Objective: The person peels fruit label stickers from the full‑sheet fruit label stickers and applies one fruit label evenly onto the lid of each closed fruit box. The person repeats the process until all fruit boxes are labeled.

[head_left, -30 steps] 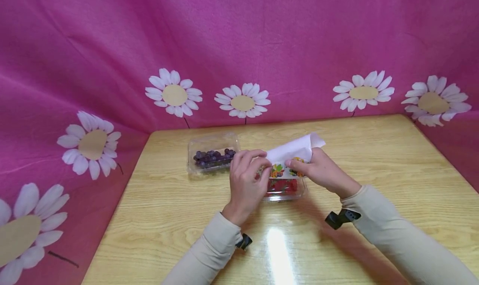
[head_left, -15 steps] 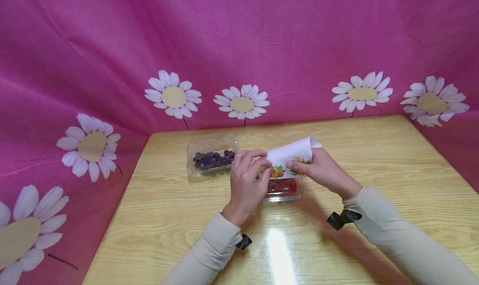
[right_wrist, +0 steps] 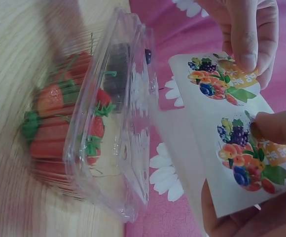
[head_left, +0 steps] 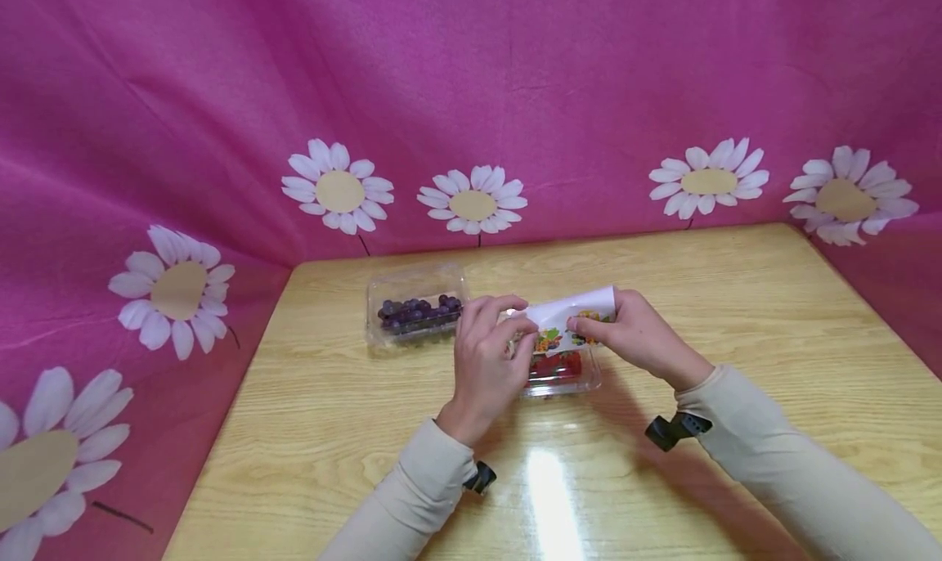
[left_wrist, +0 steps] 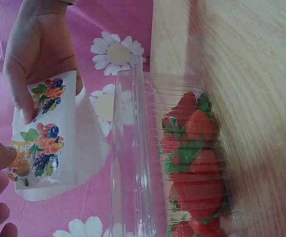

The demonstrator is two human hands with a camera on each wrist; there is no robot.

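Head view: left hand (head_left: 487, 356) and right hand (head_left: 639, 332) pinch a sticker sheet (head_left: 555, 317) above a clear box (head_left: 589, 378) on the counter (head_left: 331, 446). Left wrist view: strawberries (left_wrist: 197, 190) lie inside it. Right wrist view: both thumbs (right_wrist: 246, 44) touch fruit stickers (right_wrist: 222, 81).

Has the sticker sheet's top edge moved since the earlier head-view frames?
Yes, down: the sticker sheet top now shows farther from the back edge of the table.

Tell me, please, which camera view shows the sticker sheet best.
The right wrist view: the sticker sheet appears largest, its fruit prints clearest. The left wrist view shows them smaller; the head view, small and partly hidden.
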